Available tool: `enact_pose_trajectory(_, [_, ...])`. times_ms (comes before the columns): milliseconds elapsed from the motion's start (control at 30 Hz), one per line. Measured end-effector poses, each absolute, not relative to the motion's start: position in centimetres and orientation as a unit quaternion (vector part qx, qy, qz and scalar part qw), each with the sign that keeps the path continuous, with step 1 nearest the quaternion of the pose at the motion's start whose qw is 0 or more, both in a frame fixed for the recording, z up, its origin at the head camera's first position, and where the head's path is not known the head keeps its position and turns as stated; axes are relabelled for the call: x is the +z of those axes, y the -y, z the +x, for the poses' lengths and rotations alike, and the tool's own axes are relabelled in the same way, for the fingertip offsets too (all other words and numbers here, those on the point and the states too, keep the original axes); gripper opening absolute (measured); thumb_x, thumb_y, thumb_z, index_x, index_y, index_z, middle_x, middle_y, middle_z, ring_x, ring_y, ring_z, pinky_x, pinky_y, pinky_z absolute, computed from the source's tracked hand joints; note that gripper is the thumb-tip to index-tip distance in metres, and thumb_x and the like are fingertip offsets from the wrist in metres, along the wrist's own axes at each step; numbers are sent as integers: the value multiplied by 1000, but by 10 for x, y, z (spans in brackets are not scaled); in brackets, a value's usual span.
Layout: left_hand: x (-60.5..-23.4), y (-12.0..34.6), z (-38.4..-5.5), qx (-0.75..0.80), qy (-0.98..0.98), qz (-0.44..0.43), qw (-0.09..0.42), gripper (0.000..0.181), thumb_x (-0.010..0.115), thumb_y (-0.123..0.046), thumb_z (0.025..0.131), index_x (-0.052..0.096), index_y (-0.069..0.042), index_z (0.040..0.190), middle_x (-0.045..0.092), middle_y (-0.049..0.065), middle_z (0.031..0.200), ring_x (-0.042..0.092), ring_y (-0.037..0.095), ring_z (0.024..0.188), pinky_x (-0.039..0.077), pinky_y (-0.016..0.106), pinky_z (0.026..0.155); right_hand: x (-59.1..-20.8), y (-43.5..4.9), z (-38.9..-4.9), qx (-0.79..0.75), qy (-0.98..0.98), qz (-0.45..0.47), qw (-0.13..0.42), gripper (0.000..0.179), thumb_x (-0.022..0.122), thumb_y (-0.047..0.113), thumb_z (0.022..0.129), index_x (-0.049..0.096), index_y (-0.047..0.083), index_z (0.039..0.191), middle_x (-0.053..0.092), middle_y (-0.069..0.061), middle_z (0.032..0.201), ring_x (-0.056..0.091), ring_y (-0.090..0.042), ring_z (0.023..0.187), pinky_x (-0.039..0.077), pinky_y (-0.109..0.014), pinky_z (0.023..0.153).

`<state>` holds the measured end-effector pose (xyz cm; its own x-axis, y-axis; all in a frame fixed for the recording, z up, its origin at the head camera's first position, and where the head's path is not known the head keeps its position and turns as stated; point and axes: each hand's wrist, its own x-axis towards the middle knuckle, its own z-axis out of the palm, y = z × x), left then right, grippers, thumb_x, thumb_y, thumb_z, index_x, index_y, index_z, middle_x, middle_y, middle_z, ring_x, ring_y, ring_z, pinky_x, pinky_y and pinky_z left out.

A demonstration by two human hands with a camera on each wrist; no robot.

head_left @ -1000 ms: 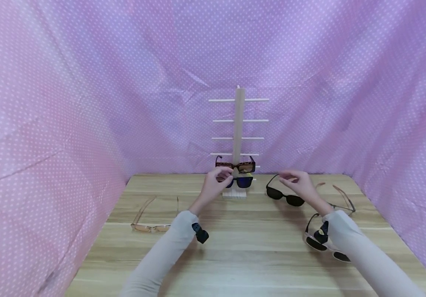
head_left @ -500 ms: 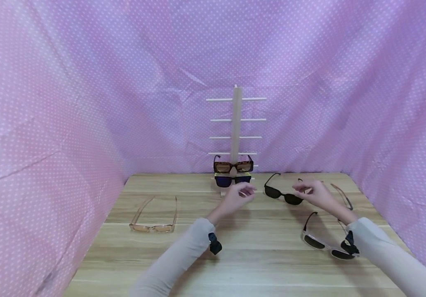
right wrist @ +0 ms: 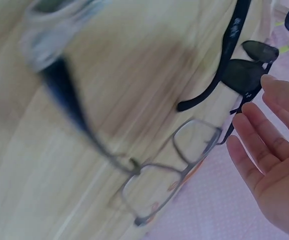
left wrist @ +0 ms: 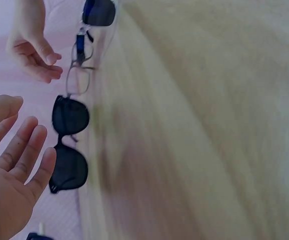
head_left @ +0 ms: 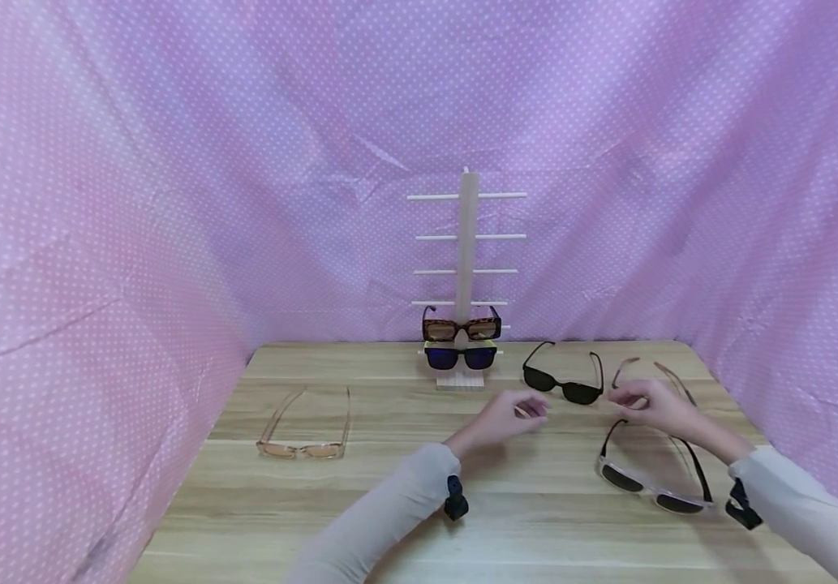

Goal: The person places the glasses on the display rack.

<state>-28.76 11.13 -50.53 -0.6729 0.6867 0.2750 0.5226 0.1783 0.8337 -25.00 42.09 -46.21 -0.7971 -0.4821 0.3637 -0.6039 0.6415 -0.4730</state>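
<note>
Your left hand (head_left: 502, 418) hangs above the middle of the table (head_left: 528, 519), thumb apart from its loosely bent fingers, near the black sunglasses (head_left: 568, 390) at far right. Your right hand (head_left: 655, 410), its thumb and fingers also apart, hovers between the wire glasses (right wrist: 187, 171) on its far side and the white sunglasses (head_left: 649, 491) on its near side. Far centre, the rack (head_left: 467, 243) bears the tortoiseshell pair (head_left: 442, 331) above the blue pair (head_left: 444, 358); the peach glasses (head_left: 283, 450) lie left.
</note>
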Motion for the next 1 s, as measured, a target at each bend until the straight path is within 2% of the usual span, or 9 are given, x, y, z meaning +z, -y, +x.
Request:
enact_pose_trajectory(100, [-509, -119, -284, 499, -761, 404, 93, 26, 70, -6, 96, 69, 4, 121, 75, 15, 103, 61, -3, 89, 54, 11, 82, -464, -431, -246, 280, 905, 300, 113, 22, 81, -12, 73, 73, -9, 94, 75, -13, 84, 64, 5, 77, 57, -23, 59])
enact_pose_trajectory(233, [-513, -129, -280, 496, -759, 408, 105, 28, 69, -6, 97, 69, 3, 123, 75, 14, 106, 62, -4, 90, 54, 11, 83, -468, -447, -241, 267, 911, 297, 101, 23, 81, -11, 72, 73, -10, 93, 74, -19, 85, 62, 7, 78, 55, -24, 58])
enact_pose_trajectory(300, [-514, -134, -278, 491, -760, 411, 109, 28, 69, -7, 97, 69, 2, 124, 75, 13, 107, 63, -4, 91, 54, 10, 84, -470, -456, -238, 265, 911, 301, 96, 21, 79, -13, 73, 72, -11, 93, 74, -17, 86, 61, 8, 79, 55, -24, 58])
enact_pose_trajectory(500, [-517, -147, -272, 475, -762, 423, 120, 28, 69, -9, 97, 69, 0, 124, 75, 12, 110, 63, -6, 91, 53, 8, 84, -474, -480, -230, 271, 906, 312, 94, 21, 78, -14, 73, 72, -9, 92, 73, 16, 89, 62, 8, 78, 55, -21, 57])
enact_pose_trajectory(567, [-516, -152, -270, 467, -765, 427, 121, 27, 68, -9, 98, 69, -1, 124, 75, 13, 111, 63, -6, 91, 52, 7, 84, -473, -489, -227, 275, 905, 312, 88, 21, 78, -15, 73, 72, -8, 91, 72, 19, 90, 62, 8, 77, 54, -19, 57])
enact_pose_trajectory(800, [-520, -166, -262, 442, -768, 446, 125, 28, 69, -11, 98, 69, -5, 125, 76, 10, 113, 63, -8, 93, 50, 5, 84, -474, -510, -223, 291, 899, 323, 47, 21, 78, -17, 71, 71, -12, 90, 75, 0, 82, 61, 7, 74, 54, -17, 57])
enact_pose_trajectory(1000, [-524, -175, -256, 451, -760, 441, 154, 30, 70, -10, 97, 70, -6, 127, 76, 8, 113, 63, -9, 93, 51, 6, 86, -481, -513, -220, 291, 898, 328, 40, 23, 81, -16, 68, 69, -10, 88, 70, -1, 75, 60, 8, 71, 53, -15, 56])
